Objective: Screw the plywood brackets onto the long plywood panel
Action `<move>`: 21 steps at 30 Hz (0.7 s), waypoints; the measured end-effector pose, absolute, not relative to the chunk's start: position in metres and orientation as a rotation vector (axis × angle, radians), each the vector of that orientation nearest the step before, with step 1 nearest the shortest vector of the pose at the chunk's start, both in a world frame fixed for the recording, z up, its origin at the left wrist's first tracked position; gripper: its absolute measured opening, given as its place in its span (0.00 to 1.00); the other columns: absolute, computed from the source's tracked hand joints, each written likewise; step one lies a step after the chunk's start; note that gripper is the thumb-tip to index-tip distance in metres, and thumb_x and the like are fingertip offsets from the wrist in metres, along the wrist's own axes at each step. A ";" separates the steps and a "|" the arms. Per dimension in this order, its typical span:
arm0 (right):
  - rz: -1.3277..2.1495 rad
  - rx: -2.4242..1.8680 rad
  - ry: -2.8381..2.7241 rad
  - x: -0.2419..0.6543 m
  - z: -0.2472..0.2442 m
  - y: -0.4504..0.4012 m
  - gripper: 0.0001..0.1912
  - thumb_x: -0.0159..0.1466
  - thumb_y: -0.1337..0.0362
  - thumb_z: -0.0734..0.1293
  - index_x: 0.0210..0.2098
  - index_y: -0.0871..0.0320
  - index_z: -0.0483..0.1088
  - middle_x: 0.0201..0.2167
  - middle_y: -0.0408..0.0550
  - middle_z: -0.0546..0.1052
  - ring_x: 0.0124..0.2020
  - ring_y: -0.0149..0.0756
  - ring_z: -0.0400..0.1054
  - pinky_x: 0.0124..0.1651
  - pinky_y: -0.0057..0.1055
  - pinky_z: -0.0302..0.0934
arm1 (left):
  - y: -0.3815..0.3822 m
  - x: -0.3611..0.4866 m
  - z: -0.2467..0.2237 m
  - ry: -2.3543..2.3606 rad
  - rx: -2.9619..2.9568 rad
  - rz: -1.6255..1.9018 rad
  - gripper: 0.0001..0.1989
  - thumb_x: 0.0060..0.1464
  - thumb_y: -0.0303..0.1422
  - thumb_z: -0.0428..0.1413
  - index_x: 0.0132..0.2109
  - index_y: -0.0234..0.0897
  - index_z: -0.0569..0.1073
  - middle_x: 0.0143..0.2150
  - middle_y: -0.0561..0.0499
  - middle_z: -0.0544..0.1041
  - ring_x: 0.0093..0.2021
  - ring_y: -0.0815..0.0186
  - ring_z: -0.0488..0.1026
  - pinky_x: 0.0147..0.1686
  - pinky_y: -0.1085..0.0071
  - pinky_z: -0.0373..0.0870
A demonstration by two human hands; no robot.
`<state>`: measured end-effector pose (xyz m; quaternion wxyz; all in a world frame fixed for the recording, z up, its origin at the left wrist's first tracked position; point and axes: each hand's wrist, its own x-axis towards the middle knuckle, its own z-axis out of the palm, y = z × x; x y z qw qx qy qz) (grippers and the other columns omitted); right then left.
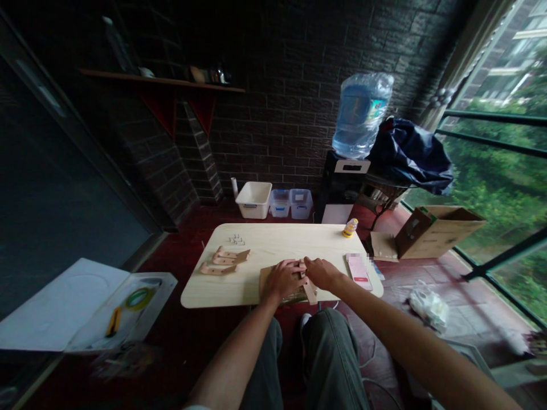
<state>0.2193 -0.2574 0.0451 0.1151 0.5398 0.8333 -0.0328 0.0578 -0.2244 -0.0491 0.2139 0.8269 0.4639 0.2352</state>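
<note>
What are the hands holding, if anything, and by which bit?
A wood piece, it seems, by its far end: the left hand and right hand meet there, and their fingers hide just how it's gripped.

And here's the tabletop around the left hand, pale cream with faint streaky grain! Left of that hand, light tan wooden pieces; between the hands, a matching tan strip. Right of the right hand, a pink-and-white phone screen, and beyond it a yellow-banded bottle. Farther past that hand, a clear blue water jug over a black-and-white dispenser. Ahead of both, dark brick-patterned wall; nearer, grey-green trousers!
</note>
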 end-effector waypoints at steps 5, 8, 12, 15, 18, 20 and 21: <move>-0.057 1.427 2.565 0.226 0.056 -0.263 0.21 0.67 0.73 0.58 0.59 0.64 0.63 0.45 0.61 0.78 0.45 0.43 0.76 0.43 0.34 0.68 | -0.226 0.057 -0.052 1.288 2.310 0.716 0.14 0.52 0.45 0.62 0.44 0.48 0.81 0.55 0.51 0.78 0.61 0.58 0.66 0.63 0.61 0.60; -0.019 1.396 2.555 0.226 0.056 -0.261 0.19 0.69 0.73 0.56 0.58 0.60 0.64 0.47 0.59 0.78 0.46 0.42 0.76 0.43 0.34 0.68 | -0.224 0.057 -0.055 1.297 2.305 0.719 0.14 0.53 0.46 0.61 0.43 0.47 0.82 0.56 0.51 0.77 0.61 0.58 0.66 0.63 0.60 0.60; -0.011 1.484 2.462 0.223 0.051 -0.256 0.17 0.70 0.70 0.56 0.58 0.59 0.61 0.45 0.59 0.79 0.45 0.44 0.77 0.42 0.34 0.68 | -0.220 0.058 -0.060 1.299 2.303 0.709 0.15 0.52 0.46 0.62 0.45 0.48 0.81 0.56 0.51 0.77 0.62 0.57 0.66 0.63 0.60 0.60; -0.021 1.644 2.367 0.219 0.046 -0.256 0.15 0.71 0.65 0.57 0.56 0.60 0.62 0.43 0.60 0.79 0.44 0.45 0.77 0.42 0.34 0.68 | -0.218 0.059 -0.062 1.308 2.299 0.685 0.15 0.52 0.44 0.63 0.46 0.47 0.81 0.55 0.51 0.78 0.62 0.56 0.66 0.63 0.60 0.60; -0.050 1.778 2.325 0.216 0.045 -0.260 0.15 0.72 0.61 0.57 0.55 0.61 0.62 0.44 0.62 0.78 0.45 0.46 0.76 0.42 0.35 0.67 | -0.218 0.059 -0.061 1.312 2.290 0.678 0.15 0.52 0.43 0.62 0.47 0.47 0.81 0.55 0.51 0.78 0.61 0.57 0.66 0.63 0.60 0.60; -0.099 1.799 2.328 0.215 0.047 -0.263 0.16 0.72 0.61 0.57 0.56 0.61 0.62 0.45 0.62 0.78 0.45 0.46 0.76 0.43 0.36 0.67 | -0.219 0.059 -0.060 1.308 2.288 0.680 0.16 0.52 0.44 0.62 0.48 0.48 0.80 0.55 0.52 0.78 0.61 0.57 0.67 0.63 0.60 0.60; -0.127 1.782 2.346 0.216 0.049 -0.264 0.17 0.71 0.61 0.58 0.57 0.60 0.61 0.45 0.61 0.78 0.45 0.46 0.76 0.43 0.35 0.67 | -0.220 0.059 -0.059 1.305 2.291 0.685 0.16 0.52 0.44 0.62 0.49 0.49 0.80 0.56 0.52 0.78 0.61 0.57 0.67 0.63 0.60 0.60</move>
